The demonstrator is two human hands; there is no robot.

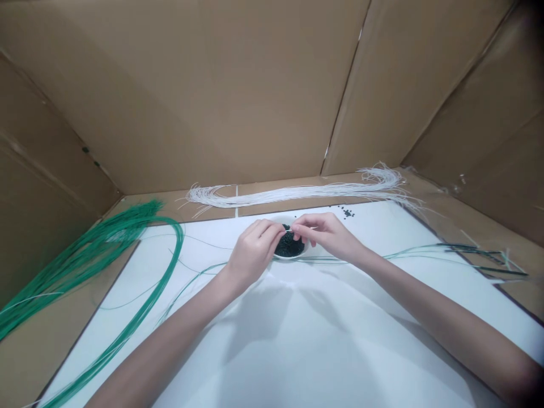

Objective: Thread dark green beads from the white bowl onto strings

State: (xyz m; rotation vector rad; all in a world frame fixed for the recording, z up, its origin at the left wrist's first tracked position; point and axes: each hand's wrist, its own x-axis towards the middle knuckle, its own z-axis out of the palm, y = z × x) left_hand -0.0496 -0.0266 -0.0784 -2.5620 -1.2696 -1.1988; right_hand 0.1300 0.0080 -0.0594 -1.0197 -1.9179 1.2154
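Observation:
Over a small white bowl (285, 259) of tiny black beads (289, 246), my two hands meet fingertip to fingertip. My left hand (253, 249) is closed in a pinch on a thin white strand (289, 230), a short piece of which shows between the hands. From the other side, my right hand (326, 233) pinches the same strand between thumb and forefinger. Whether a bead sits on the strand is too small to tell. Thin green strands (408, 250) run across the white board below the bowl and pass under my arms.
A large bundle of green strands (85, 269) lies at the left, some curving onto the white board (272, 362). White strands (293, 194) stretch along the back. Loose black beads (347, 213) lie behind my right hand. Dark-ended strands (480, 252) rest at right. Cardboard walls (238, 90) enclose the space.

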